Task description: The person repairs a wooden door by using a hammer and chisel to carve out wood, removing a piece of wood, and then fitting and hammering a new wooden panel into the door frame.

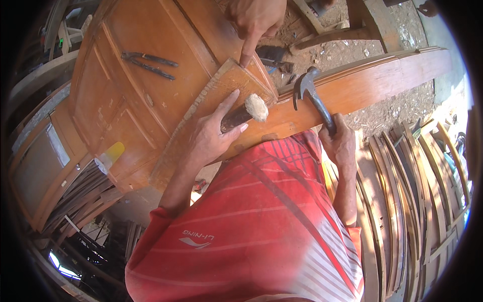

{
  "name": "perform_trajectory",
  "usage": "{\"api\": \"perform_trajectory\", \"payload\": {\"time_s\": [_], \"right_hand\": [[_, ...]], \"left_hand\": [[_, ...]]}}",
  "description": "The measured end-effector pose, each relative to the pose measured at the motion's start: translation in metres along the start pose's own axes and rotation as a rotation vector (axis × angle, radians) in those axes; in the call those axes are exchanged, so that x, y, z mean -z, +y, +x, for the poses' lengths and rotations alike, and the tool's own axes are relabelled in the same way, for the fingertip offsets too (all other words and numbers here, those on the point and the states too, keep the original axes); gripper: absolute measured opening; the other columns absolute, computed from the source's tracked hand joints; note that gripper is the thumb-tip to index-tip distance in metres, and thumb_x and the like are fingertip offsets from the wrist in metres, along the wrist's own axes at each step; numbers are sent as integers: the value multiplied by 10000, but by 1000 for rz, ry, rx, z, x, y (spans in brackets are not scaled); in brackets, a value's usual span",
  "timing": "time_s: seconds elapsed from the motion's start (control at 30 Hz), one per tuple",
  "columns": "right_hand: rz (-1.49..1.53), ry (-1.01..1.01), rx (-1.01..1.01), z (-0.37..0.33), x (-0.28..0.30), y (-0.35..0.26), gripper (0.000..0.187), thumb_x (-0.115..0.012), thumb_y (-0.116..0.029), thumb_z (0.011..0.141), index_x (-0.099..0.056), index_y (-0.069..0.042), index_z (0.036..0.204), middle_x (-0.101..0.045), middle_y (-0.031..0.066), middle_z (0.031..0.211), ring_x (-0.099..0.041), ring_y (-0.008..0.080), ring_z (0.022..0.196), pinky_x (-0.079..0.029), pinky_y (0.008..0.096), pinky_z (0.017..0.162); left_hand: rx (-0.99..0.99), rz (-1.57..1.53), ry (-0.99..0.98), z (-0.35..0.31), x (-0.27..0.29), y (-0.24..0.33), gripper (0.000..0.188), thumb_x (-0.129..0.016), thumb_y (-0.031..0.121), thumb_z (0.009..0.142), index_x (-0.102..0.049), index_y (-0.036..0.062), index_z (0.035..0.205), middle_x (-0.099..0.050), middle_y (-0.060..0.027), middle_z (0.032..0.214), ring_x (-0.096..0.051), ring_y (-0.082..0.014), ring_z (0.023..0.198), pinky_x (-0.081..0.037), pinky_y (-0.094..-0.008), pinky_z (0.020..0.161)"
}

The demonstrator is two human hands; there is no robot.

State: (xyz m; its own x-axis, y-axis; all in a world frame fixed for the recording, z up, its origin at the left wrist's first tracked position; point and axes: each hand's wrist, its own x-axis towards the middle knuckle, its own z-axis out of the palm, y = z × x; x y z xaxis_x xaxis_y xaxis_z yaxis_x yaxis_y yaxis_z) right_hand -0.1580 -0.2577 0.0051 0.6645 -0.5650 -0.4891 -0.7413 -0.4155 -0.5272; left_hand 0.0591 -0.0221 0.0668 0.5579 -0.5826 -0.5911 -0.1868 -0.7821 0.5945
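Note:
My left hand (207, 135) is closed round a dark-handled tool with a pale, frayed, battered wooden end (257, 107); it looks like a chisel, though its blade is hidden. The tool stands over a flat wooden board (235, 79) with a rough edge. In my right hand (341, 140) is a claw hammer (318, 98) with a dark handle, its head raised over a long varnished plank (359, 86). From the far side another person's hand (257, 20) reaches in, one finger touching the board's far end.
Pincers (151, 64) with dark handles lie on a panelled wooden door (133, 30) under the board. Curved wooden strips (397, 181) are stacked at the right. A framed panel (37, 166) and more timber stand at the left. Wooden legs (370, 25) rise from the debris-strewn ground beyond.

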Motion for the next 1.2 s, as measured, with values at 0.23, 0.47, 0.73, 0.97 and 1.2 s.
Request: {"api": "perform_trajectory", "payload": {"time_s": [0.23,0.47,0.73,0.97,1.2], "right_hand": [[52,-18,-42,-1,4,-5,162,-651,-136,865,-567,-24,945,-626,239,701,-650,436,670,-492,473,612],[-57,192,302,-5,-39,64,322,-715,-274,917,-684,-23,1116,-683,133,870,-664,263,764,-520,371,744],[-2,216,136,-7,-17,1,138,-633,-142,868,-563,-26,892,-501,152,627,-513,279,544,-427,435,573],[-68,95,-46,-9,-10,-10,195,-632,-167,866,-572,4,939,-587,233,708,-591,433,657,-457,483,635],[8,98,-138,-12,-14,-10,238,-630,-226,873,-600,-8,966,-603,244,727,-602,403,661,-457,481,645]], "left_hand": [[-697,-63,153,25,-22,57,530,-777,38,758,-646,118,1265,-722,-126,1006,-733,-321,899,-601,-412,764],[-1124,-97,374,74,-41,91,318,-828,155,729,-662,128,999,-594,-46,739,-657,-266,645,-522,-390,563],[-1081,-257,506,100,-31,70,296,-823,56,715,-658,84,959,-664,-90,811,-695,-310,737,-548,-393,611],[-889,-504,353,112,20,60,282,-858,218,858,-621,73,902,-617,-21,707,-622,-144,655,-516,-320,626],[-664,-732,154,119,53,47,381,-735,452,956,-593,108,874,-530,39,721,-488,-75,665,-413,-258,607]]}}
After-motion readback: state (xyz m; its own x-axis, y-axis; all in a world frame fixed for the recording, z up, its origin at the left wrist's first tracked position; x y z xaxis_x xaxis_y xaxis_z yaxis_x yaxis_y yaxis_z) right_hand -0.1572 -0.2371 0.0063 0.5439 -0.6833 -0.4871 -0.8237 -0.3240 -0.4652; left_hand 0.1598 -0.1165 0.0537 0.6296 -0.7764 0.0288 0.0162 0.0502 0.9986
